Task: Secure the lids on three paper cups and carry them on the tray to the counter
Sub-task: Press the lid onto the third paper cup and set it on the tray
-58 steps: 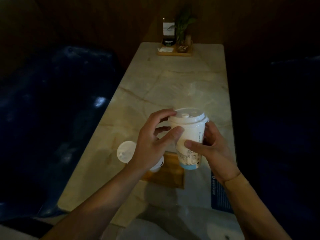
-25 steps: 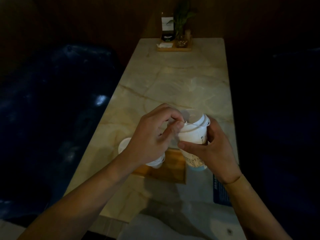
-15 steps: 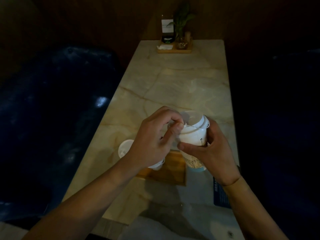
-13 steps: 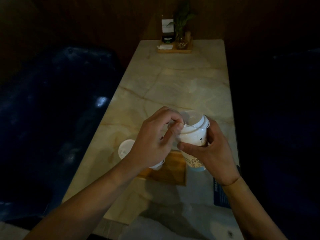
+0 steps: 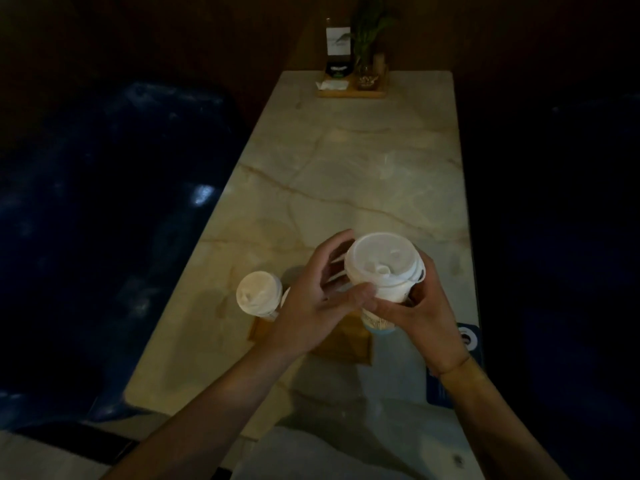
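I see both my forearms bare to past the elbow, no sleeves. A thin band circles my right wrist (image 5: 450, 367); my left hand (image 5: 311, 306) wears nothing.

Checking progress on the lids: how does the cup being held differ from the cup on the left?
The held cup is lifted above the table, gripped by the right hand, with the left hand alongside; the left cup stands untouched on the wooden tray. Both wear white lids.
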A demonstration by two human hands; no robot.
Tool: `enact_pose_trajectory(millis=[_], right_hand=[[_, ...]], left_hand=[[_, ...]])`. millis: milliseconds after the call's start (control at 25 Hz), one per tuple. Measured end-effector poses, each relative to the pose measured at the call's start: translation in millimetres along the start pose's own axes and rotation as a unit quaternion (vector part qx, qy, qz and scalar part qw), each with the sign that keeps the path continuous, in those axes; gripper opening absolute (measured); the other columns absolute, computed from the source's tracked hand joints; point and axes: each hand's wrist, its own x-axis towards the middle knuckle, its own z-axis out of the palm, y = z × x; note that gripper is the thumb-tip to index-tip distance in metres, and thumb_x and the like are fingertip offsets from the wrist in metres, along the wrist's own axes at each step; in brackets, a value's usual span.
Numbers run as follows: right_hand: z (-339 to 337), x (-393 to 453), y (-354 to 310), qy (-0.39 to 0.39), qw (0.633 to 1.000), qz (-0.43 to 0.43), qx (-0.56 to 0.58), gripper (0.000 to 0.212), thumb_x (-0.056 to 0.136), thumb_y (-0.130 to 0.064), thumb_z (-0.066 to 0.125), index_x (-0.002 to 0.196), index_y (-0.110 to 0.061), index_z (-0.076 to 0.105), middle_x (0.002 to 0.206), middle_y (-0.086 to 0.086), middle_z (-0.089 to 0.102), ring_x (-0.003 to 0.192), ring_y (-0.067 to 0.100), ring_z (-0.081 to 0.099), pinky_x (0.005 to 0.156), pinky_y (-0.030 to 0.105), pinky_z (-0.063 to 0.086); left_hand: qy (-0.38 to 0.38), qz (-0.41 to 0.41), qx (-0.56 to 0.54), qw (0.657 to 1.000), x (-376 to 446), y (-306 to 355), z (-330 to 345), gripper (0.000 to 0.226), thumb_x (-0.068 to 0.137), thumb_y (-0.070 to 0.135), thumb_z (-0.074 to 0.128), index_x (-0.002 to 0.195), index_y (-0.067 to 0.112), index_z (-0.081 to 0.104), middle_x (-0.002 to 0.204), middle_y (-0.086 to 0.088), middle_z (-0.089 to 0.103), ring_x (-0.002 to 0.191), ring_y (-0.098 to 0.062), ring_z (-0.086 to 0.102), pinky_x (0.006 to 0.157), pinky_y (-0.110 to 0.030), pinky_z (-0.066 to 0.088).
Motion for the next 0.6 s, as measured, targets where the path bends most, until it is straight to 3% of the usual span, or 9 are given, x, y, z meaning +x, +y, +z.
enact_pose_trajectory(millis=[160, 280, 480, 600], right_hand=[[-1, -6, 6, -0.007, 0.999, -0.019, -0.027, 0.087, 0.059, -0.011, 0.083, 0.131, -0.031, 0.039, 0.132, -0.012, 0.052, 0.118, -0.010, 0.053, 0.093, 0.007, 0.044], [-5, -10, 16, -0.034, 0.998, -0.024, -0.046, 0.090, 0.057, -0.009, 0.084, 0.132, -0.028, 0.039, 0.134, -0.009, 0.051, 0.120, -0.007, 0.053, 0.096, 0.009, 0.043], [-12, -19, 41, -0.072, 0.994, -0.020, -0.081, 0.093, 0.054, -0.009, 0.090, 0.129, -0.030, 0.040, 0.132, -0.017, 0.050, 0.120, -0.011, 0.051, 0.098, 0.009, 0.042], [-15, -21, 64, -0.085, 0.991, 0.006, -0.101, 0.093, 0.054, -0.011, 0.090, 0.132, -0.029, 0.042, 0.129, -0.029, 0.055, 0.121, -0.010, 0.052, 0.097, 0.009, 0.044]], left_hand=[[0.011, -0.058, -0.045, 0.997, -14, -24, 8, 0.085, 0.068, 0.034, 0.084, 0.137, 0.050, 0.038, 0.140, 0.014, 0.056, 0.133, -0.006, 0.050, 0.103, -0.021, 0.048], [0.031, -0.055, -0.039, 0.997, -24, -47, 13, 0.079, 0.067, 0.033, 0.086, 0.137, 0.038, 0.050, 0.135, 0.013, 0.062, 0.130, -0.012, 0.055, 0.105, -0.026, 0.049], [0.051, -0.056, 0.015, 0.997, -38, -72, 20, 0.070, 0.064, 0.046, 0.086, 0.125, 0.058, 0.052, 0.130, 0.024, 0.061, 0.126, -0.005, 0.057, 0.103, -0.031, 0.050], [0.054, -0.063, 0.037, 0.996, -47, -86, 20, 0.069, 0.070, 0.047, 0.083, 0.129, 0.056, 0.049, 0.133, 0.026, 0.058, 0.128, -0.003, 0.054, 0.103, -0.029, 0.049]])
